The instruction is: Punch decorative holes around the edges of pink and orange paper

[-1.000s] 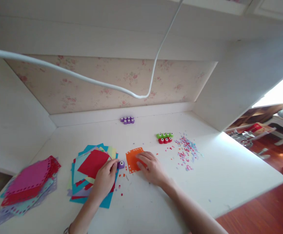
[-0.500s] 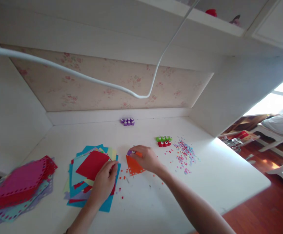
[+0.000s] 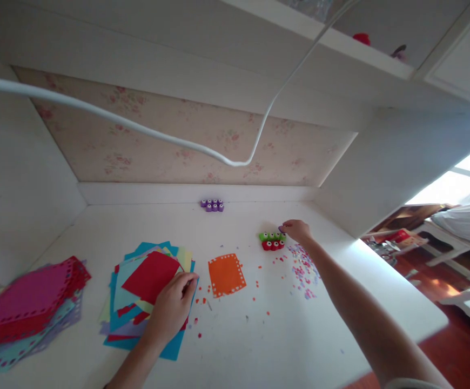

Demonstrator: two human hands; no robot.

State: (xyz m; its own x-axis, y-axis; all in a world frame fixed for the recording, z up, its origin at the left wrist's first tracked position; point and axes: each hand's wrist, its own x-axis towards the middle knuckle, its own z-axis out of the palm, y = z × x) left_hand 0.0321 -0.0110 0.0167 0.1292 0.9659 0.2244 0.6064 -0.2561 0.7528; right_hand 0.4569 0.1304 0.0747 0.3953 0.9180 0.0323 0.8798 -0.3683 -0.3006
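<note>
My right hand [image 3: 297, 230] reaches over the far right of the table. Its fingers pinch a small purple paper punch [image 3: 281, 229], just behind a cluster of green punches [image 3: 271, 236] and red punches [image 3: 273, 245]. My left hand [image 3: 174, 302] rests on the right side of a stack of coloured paper sheets, a red sheet [image 3: 150, 276] on top. Its fingers are curled closed, and whatever they hold is hidden. Between the hands lies an orange paper square [image 3: 227, 275] with holes punched along its edges, touched by neither hand.
Several purple punches [image 3: 213, 205] stand near the back wall. Paper confetti [image 3: 304, 270] is heaped at the right, with orange bits around the square. At the left lies a pile of hole-edged sheets [image 3: 28, 302]. A white cable [image 3: 138, 125] hangs across the front of the view.
My right hand has left the orange square and moved right and away, carrying the purple punch to the green and red ones. The square now lies uncovered. My left hand has barely moved.
</note>
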